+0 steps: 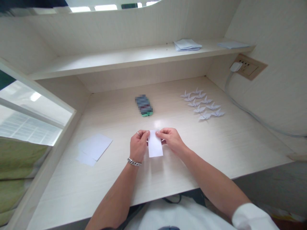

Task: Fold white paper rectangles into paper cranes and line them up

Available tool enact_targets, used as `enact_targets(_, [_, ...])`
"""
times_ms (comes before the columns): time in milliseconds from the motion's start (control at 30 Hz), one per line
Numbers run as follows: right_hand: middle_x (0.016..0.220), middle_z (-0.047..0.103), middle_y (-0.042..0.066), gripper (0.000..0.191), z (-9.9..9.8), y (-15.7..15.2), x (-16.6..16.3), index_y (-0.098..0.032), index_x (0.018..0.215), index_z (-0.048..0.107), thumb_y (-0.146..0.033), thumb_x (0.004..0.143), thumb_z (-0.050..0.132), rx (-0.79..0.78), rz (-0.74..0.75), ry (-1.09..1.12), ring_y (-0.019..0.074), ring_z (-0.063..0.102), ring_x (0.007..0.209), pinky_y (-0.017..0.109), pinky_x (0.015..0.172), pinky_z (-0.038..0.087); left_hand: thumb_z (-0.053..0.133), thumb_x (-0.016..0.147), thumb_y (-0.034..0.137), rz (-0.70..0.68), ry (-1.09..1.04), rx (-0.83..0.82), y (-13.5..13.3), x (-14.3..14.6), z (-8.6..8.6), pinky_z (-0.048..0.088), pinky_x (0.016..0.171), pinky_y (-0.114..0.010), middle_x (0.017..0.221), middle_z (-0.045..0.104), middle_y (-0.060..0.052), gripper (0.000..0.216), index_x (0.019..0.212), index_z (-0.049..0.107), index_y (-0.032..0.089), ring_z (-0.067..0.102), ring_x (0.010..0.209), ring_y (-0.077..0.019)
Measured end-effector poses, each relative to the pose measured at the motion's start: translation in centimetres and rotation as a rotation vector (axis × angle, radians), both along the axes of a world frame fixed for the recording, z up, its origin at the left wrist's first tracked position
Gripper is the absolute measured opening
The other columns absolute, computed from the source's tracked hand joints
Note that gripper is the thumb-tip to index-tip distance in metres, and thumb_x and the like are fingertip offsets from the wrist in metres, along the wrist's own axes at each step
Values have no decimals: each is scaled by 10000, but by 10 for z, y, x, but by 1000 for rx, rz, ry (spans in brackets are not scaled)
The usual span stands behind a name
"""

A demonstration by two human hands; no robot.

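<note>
A narrow white rectangle of paper (pixel 155 145), seemingly folded, is held up over the desk between my two hands. My left hand (pixel 139 143), with a ring and a chain bracelet at the wrist, pinches its upper left edge between thumb and fingers. On the opposite edge, near the top right corner, my right hand (pixel 171 139) grips it the same way. Some fingertips are hidden behind the paper. Several folded white paper cranes (pixel 205 100) stand in rows on the right of the desk. Loose white sheets (pixel 96 147) overlap on the left.
A dark, pixelated object with a green end (pixel 144 105) lies mid-desk. Above runs a shelf (pixel 107 60) bearing a paper stack (pixel 187 45) and flat sheets (pixel 233 44). A plug sits in the wall socket (pixel 250 66); its cable (pixel 254 116) hangs along the right side.
</note>
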State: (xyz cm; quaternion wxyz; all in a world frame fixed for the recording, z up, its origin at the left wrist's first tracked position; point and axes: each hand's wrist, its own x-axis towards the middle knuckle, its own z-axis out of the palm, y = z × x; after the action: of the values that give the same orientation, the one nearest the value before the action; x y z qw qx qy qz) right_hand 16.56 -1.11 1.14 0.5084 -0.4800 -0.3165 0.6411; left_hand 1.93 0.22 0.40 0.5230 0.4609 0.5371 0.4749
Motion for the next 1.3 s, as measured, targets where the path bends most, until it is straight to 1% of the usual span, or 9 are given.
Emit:
enact_targets(100, [604,628,10,357,-2,0,-2,-148,601,633,-451,540,811,4,16,-28,123,564,551,256,515,457,675,723,388,59,-7,-17,1,1,-2,397,454,-194,574,556,32,243,672,628,154,484,502,-89])
enact_targets(200, [606,625,8,323,-3,1,-1,-150,615,643,-437,580,787,7,12,-73,112,550,539,239,500,436,683,718,401,67,-16,-36,2,1,-3,397,457,-192,569,552,35,258,685,624,152,482,500,-88])
enact_targets(267, [608,625,8,315,-3,1,1,-153,617,645,-441,597,773,7,-13,-92,111,549,536,235,493,432,687,717,442,35,-58,-54,2,1,-3,439,488,-209,601,579,27,293,724,632,154,521,533,-103])
enact_targets(333, [605,624,7,317,-3,2,3,-155,620,645,-448,604,765,10,-44,-104,115,553,541,232,491,434,708,696,469,-28,-75,-68,1,1,-1,475,525,-231,644,616,11,331,767,653,150,562,575,-121])
enact_targets(433, [600,624,11,317,-2,3,7,-154,629,650,-456,624,748,8,-64,-127,120,562,550,223,484,429,754,654,443,-109,-33,-69,0,0,0,474,540,-230,650,641,-5,336,763,687,133,565,571,-118])
enact_targets(600, [607,647,18,276,1,5,11,-158,675,663,-433,686,687,-20,-76,-149,123,591,560,203,474,402,755,665,393,-124,45,-44,1,-4,-1,456,525,-213,632,656,-14,281,733,714,123,553,554,-109])
enact_targets(900, [629,665,28,252,4,5,17,-152,685,677,-404,695,686,-36,-36,-170,117,600,566,199,486,408,755,669,386,-143,76,-51,1,-6,2,453,526,-219,640,673,-26,277,738,720,120,563,557,-117])
enact_targets(1100, [639,665,30,267,7,5,19,-151,674,671,-416,694,699,-37,-7,-148,115,598,568,200,491,416,749,670,384,-137,96,-44,1,-6,5,426,510,-210,614,661,-19,267,722,719,124,543,540,-111])
enact_targets(1300, [659,667,33,298,6,6,21,-151,658,656,-440,701,714,-43,-6,-120,108,593,562,196,488,424,744,670,380,-119,116,-32,1,-8,6,417,503,-215,610,658,-17,254,716,718,131,537,530,-112])
